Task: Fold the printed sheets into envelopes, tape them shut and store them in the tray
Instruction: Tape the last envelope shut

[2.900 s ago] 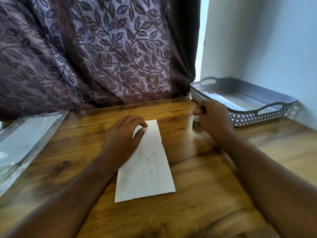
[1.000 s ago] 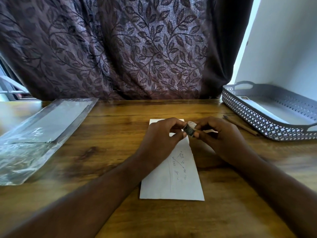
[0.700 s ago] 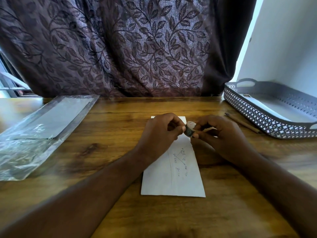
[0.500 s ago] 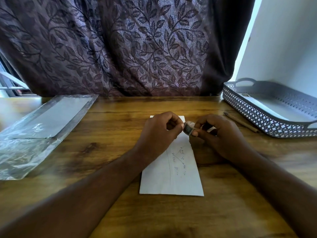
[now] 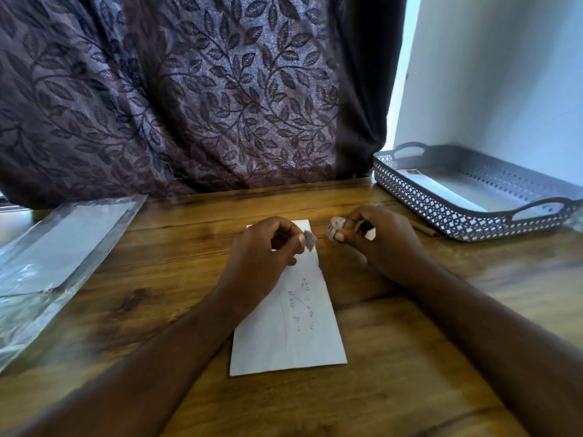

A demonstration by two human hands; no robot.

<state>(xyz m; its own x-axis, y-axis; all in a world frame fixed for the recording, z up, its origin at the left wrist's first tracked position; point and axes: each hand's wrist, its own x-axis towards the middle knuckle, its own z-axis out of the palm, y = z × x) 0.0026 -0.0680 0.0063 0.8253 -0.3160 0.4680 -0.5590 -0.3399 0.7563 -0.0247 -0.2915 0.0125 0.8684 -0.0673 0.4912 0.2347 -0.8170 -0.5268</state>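
Head view: the left hand [image 5: 262, 247] pinches a tape piece [image 5: 310, 240] at thumb and forefinger; the right hand [image 5: 378, 238] grips the tape roll [image 5: 335, 228] just beside it. The folded envelope [image 5: 299, 326] lies under both sets of fingers, and the tray [image 5: 426, 205] sits beyond the right ones. The taping step seems to be in hand. Next, the piece needs pressing flat across the seam.

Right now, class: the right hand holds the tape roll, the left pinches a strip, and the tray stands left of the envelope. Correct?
No: the head view shows the tray to the right of the envelope, beyond the right hand. The rest holds.
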